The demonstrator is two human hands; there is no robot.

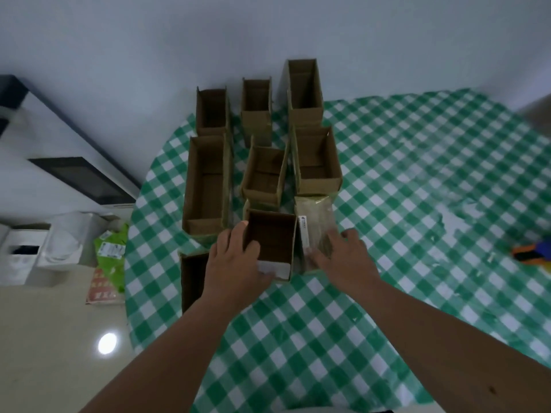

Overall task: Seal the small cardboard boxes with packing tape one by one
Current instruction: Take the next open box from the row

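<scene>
Head view: a round table (417, 204) with a green checked cloth. The left hand (235, 263) grips the near left wall of an open box (272, 242) at the table's left side, thumb inside. The right hand (346, 257) lies with loosely extended fingers on a taped box (314, 225) just beside it. The step in hand appears to be picking up the next box; next its flaps need folding shut and tape fetched. An orange tool (530, 253), perhaps the tape dispenser, sits at the right edge. I count eight open boxes and one sealed.
</scene>
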